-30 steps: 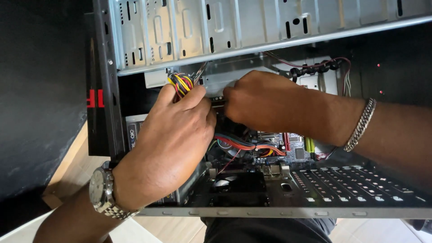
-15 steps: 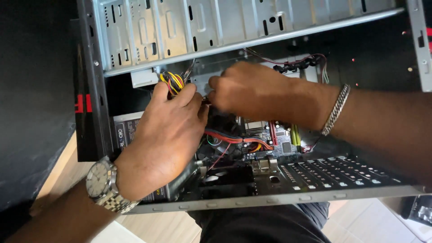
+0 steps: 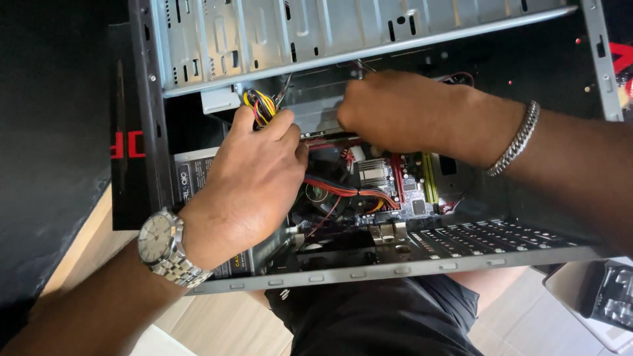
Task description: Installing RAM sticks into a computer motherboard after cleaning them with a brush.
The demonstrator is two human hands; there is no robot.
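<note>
An open computer case [image 3: 369, 270] lies in front of me with its side panel off. My left hand [image 3: 254, 178], with a steel watch on the wrist, reaches in and pinches a bundle of yellow, red and black cables [image 3: 260, 105] near the drive cage [image 3: 316, 33]. My right hand [image 3: 402, 112], with a chain bracelet on the wrist, is curled against a flat metal drive [image 3: 313, 109] deep inside; its fingertips are hidden. Below both hands lie the motherboard [image 3: 395, 188] and flat red cables [image 3: 336, 188].
The power supply [image 3: 198, 175] with a white label sits under my left wrist. A perforated case panel [image 3: 501, 237] runs along the near right. Black shorts [image 3: 376, 316] show below the case. A dark boxy object [image 3: 610, 296] lies at the lower right, and a black surface [image 3: 53, 145] lies to the left.
My view has shifted so the case sits further right and lower. My right hand has slid rightwards along the drive, away from my left hand, which keeps hold of the cable bundle.
</note>
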